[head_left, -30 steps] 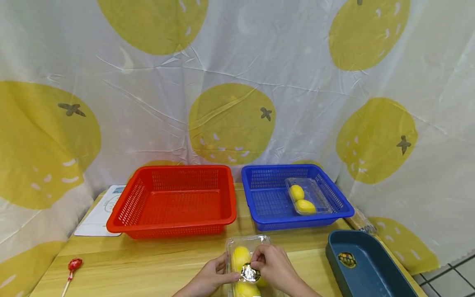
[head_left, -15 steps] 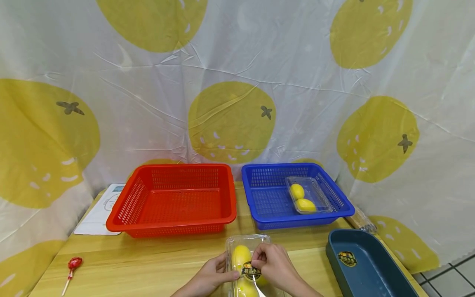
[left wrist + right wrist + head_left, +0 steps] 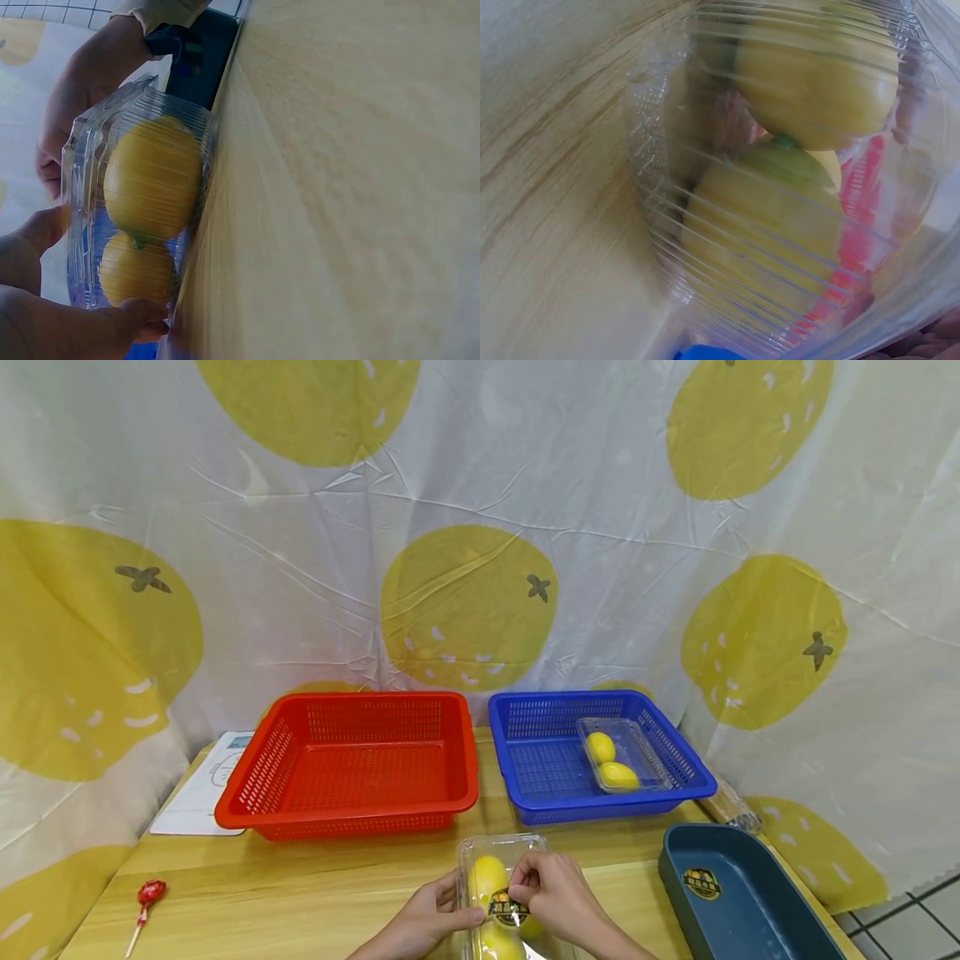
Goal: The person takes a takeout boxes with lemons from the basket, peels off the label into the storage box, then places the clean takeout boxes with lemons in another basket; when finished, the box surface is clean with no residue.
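A clear plastic clamshell box [image 3: 468, 853] of yellow lemons [image 3: 489, 875] lies at the table's front, in the head view. My left hand [image 3: 426, 920] grips its left side, the thumb lying on the lid near a black-and-gold label sticker [image 3: 507, 907]. My right hand [image 3: 558, 896] has its fingers curled over the lid, with thumb and forefinger pinching the sticker's upper right edge. The left wrist view shows the ribbed box wall [image 3: 82, 161] with lemons [image 3: 154, 180] behind it. In the right wrist view, lemons [image 3: 765, 225] fill much of the box.
Behind stand a red basket [image 3: 367, 818] and a blue basket [image 3: 600, 806], the latter holding another clear box [image 3: 645, 756] with two lemons. A dark teal tray [image 3: 738, 860] bearing a similar label is at right. A red lollipop [image 3: 152, 892] and white sheet [image 3: 195, 802] lie left.
The sticker's silvery glare has given way to dark lettering. A white streak below it appeared, then slid lower on the lid. Both hands have hardly moved.
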Demonstrator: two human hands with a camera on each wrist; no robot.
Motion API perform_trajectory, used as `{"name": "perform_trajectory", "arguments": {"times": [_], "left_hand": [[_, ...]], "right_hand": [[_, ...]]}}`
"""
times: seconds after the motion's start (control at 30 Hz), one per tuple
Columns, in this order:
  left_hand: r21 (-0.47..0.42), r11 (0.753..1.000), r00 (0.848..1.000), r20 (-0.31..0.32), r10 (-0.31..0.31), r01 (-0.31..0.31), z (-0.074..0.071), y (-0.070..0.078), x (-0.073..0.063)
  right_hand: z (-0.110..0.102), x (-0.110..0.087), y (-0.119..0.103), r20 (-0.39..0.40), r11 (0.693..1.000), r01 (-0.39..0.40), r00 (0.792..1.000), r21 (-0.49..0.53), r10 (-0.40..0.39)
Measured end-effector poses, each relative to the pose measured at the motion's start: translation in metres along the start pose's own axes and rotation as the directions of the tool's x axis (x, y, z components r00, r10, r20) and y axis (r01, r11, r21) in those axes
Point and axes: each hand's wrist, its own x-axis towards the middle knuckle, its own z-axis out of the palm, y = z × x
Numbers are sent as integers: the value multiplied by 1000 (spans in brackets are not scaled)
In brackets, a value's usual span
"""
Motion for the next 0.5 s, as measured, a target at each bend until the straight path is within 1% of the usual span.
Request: {"name": "perform_trajectory", "arguments": {"times": [0.17, 0.5], "left_hand": [[2, 1000, 1000, -1, 4, -4, 0, -1, 0], [14, 1000, 1000, -7, -1, 1, -1, -1, 0]], "right_hand": [[-1, 0, 0, 20, 1000, -10, 1000, 15, 10], [-3, 0, 2, 33, 999, -16, 999, 43, 15]]}}
